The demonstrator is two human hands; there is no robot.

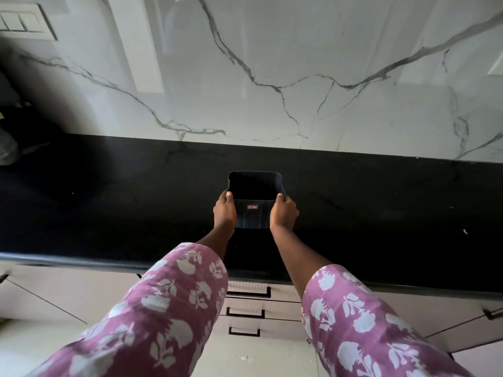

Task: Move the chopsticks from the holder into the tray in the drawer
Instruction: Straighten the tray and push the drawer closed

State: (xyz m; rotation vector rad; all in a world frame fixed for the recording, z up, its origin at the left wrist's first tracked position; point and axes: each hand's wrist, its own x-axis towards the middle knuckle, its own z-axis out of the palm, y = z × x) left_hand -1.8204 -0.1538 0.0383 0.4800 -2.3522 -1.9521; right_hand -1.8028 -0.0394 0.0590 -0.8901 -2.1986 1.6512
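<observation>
- Squarely in the middle of the black worktop, about midway between its front edge and the marble wall, is a dark, open-topped rectangular holder with a small red label on its near wall.
- The left hand grips the holder's left side with the thumb hooked over the rim. The right hand grips the right side the same way, fingers curled round the wall.
- A two-sided hold like this probably steadies the box and keeps it level, either to set it down or to tip and carry it without it twisting.
- No chopsticks show. The holder's inside reads as plain dark, and I cannot tell whether anything lies at the bottom.
- Three stacked drawers sit under the worktop's front edge, directly below the holder, all closed. The tray is out of sight, presumably inside one of them.
- Judging by this, a drawer has to be opened before anything can go in, so one hand will have to let go of the holder.
- Pink floral sleeves cover both forearms, and a switch plate sits at the far left of the wall.
</observation>
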